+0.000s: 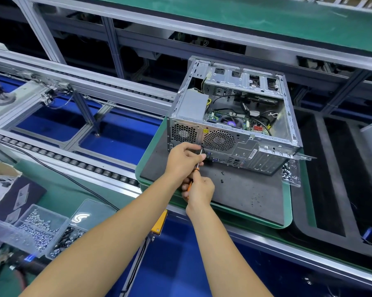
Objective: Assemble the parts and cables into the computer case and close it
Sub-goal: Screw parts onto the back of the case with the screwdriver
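A person works a screwdriver [197,166] against the rear panel of an open computer case [234,125], which lies on its side on a dark mat [245,189] atop a green-edged pallet [287,202], near the pallet's far edge. The left hand [184,158] steadies the metal shaft close to the tip, fingers [194,155] pinched narrowly around it just below the round fan grille [219,139]. The right hand [199,190] sits lower, nearer the pallet's near edge, its fingers curled tight around the orange handle. The tip meets the panel between the two vent grilles; whether a screw sits under it cannot be made out. The case's open side faces upward, showing a motherboard [234,122], black cables and a grey power supply [192,106]. Two small black pieces [222,176] lie loose on the mat just beside the case, and a clear bag of screws [290,172] rests at the pallet's right edge. At the lower left, on the green counter [58,189], a clear compartment box [41,228] holds silver and black screws.
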The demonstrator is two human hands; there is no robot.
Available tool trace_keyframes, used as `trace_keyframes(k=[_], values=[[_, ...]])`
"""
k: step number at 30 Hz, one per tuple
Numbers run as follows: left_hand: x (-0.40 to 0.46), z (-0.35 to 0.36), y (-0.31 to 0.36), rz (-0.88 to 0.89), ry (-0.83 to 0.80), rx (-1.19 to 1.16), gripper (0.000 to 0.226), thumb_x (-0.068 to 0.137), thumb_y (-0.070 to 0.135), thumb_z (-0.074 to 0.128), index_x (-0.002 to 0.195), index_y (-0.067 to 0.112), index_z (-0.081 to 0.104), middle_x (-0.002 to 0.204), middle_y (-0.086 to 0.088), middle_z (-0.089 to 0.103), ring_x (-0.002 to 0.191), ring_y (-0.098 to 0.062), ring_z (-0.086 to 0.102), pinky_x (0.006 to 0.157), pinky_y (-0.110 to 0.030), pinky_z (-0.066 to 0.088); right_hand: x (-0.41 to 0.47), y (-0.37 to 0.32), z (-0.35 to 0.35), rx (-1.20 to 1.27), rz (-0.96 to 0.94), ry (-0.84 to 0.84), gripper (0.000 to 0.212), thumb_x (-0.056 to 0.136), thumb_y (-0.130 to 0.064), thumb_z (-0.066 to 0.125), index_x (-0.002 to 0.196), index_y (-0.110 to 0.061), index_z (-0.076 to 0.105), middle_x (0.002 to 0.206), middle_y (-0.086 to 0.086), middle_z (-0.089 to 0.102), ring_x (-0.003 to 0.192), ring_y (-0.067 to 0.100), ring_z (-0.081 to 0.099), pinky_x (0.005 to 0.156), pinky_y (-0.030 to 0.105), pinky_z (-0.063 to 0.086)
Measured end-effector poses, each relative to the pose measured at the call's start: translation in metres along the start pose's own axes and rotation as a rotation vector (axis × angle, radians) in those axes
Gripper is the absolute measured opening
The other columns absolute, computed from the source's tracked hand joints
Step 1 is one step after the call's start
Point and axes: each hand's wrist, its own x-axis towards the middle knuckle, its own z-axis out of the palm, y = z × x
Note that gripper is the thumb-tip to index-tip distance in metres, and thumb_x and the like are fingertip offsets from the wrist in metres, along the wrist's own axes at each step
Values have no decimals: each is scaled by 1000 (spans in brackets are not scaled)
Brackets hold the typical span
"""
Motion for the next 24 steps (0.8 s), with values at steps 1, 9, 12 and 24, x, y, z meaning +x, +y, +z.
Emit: trace_keyframes(k=[1,9,12,24], values=[[0,-2,1,23,-11,64,28,86,21,83,107,18,64,74,-2,76,67,-7,73,59,-21,56,0,0,0,4,6,6,15,97,-18,60,92,-7,52,66,11,62,45,17,49,39,24,34],[-1,-11,39,903,505,570,17,92,26,61,103,14,56,100,0,58,98,-16,43,87,-32,31,-4,-2,-1,-7,27,24,18,103,-20,55,99,-3,57,72,12,67,46,14,51,38,24,36],[36,-10,96,1035,266,709,30,99,36,46,114,14,60,113,-2,59,106,-19,48,93,-31,34,-6,-3,-1,27,41,-5,8,100,-11,55,93,-7,52,66,10,67,43,14,49,38,24,34],[105,19,119,671,-577,1377,71,105,64,17,62,15,46,64,-2,51,65,-17,48,59,-31,30,-10,0,2,63,1,1,15,97,-5,53,88,-13,44,55,1,62,44,11,46,39,23,29]])
